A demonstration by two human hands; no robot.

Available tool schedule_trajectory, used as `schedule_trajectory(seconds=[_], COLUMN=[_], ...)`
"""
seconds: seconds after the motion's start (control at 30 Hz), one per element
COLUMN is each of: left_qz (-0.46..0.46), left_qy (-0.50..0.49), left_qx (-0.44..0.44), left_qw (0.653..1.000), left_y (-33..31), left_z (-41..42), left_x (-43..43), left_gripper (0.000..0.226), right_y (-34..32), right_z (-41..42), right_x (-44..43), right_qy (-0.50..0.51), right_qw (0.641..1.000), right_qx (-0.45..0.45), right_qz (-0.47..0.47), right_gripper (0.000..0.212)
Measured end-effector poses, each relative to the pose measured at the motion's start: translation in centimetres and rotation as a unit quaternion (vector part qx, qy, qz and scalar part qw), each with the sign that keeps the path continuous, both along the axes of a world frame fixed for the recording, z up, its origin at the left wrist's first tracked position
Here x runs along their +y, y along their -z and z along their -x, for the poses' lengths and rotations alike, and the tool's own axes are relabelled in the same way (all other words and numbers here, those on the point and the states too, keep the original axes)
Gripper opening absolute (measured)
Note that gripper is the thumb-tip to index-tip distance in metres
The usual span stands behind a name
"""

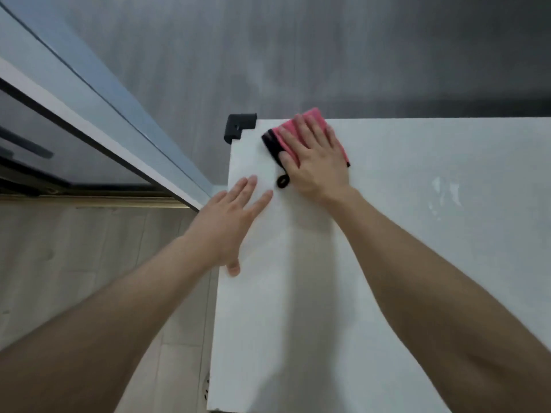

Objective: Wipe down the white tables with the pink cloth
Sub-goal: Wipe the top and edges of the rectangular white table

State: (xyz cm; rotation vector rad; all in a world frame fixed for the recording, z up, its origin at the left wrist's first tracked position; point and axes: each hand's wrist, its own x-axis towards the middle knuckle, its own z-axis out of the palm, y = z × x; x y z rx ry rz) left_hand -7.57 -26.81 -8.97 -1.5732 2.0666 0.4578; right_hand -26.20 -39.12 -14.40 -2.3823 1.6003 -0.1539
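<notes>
Trouble here is likeliest at the far left corner. Your right hand (316, 162) lies flat on the pink cloth (311, 114), fingers straight and slightly apart, pressing it onto the white table (387, 263) just beside the black corner guard (240, 126). You are not gripping the cloth, only pinning it down. If you sweep further forward or to the left, its far edge, which already reaches the table's back rim, could slide off and fold under your palm. The cloth's black loop (283, 181) trails loose beside your thumb. It could snag on the guard if you push that way.

Your left hand (226, 225) rests open on the tabletop close to the left edge, fingers straight and a little spread, thumb at the rim. It holds nothing and looks like a brace. Lean hard on it and the table might shift, though I cannot tell how the table is supported.

Room to move is mostly to your right and back toward you, where bare tabletop runs on. Pale smears (444, 193) show well to the right of the cloth, so that stretch probably needs a pass. To the left the table ends at once, with wooden floor (74, 263) below and a door frame (119, 123) beyond.
</notes>
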Motion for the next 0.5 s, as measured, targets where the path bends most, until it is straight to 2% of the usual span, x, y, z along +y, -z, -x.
schedule_trajectory(seconds=[0.1, 0.17, 0.2, 0.27, 0.33, 0.37, 0.43, 0.5], left_qz=[-0.001, -0.011, -0.015, -0.02, -0.019, -0.018, -0.023, -0.029], left_qy=[0.0, 0.005, 0.004, 0.005, 0.011, 0.016, 0.02, 0.026], left_qx=[-0.008, -0.007, -0.008, -0.017, -0.027, -0.03, -0.028, -0.031], left_qw=[1.0, 1.0, 1.0, 1.0, 0.999, 0.999, 0.999, 0.999], left_y=[-0.1, -0.4, -0.6, -1.0, -1.2, -1.3, -1.3, -1.6], left_z=[0.2, 0.3, 0.4, 0.7, 1.0, 1.1, 1.2, 1.1], left_x=[0.0, -0.1, -0.1, -0.2, 0.0, -0.1, -0.2, -0.3], left_gripper=[0.179, 0.179, 0.179, 0.181, 0.183, 0.184, 0.184, 0.182], right_y=[-0.2, -0.4, -0.6, -0.9, -1.1, -0.9, -0.3, 0.1], right_z=[11.2, 12.1, 10.0, 3.6, -1.5, -1.9, 1.7, 8.2], right_x=[-0.7, -1.1, -1.4, -1.5, -0.1, 0.6, 0.6, -0.5], right_qy=[0.223, 0.275, 0.255, 0.101, -0.068, -0.097, -0.066, 0.05], right_qw=[0.974, 0.959, 0.965, 0.993, 0.996, 0.994, 0.997, 0.999], right_qx=[0.037, 0.059, 0.05, 0.043, 0.036, 0.036, 0.024, 0.02], right_qz=[0.007, -0.024, -0.032, -0.041, -0.041, -0.041, -0.02, 0.0], right_gripper=[0.064, 0.066, 0.066, 0.063, 0.061, 0.06, 0.06, 0.062])
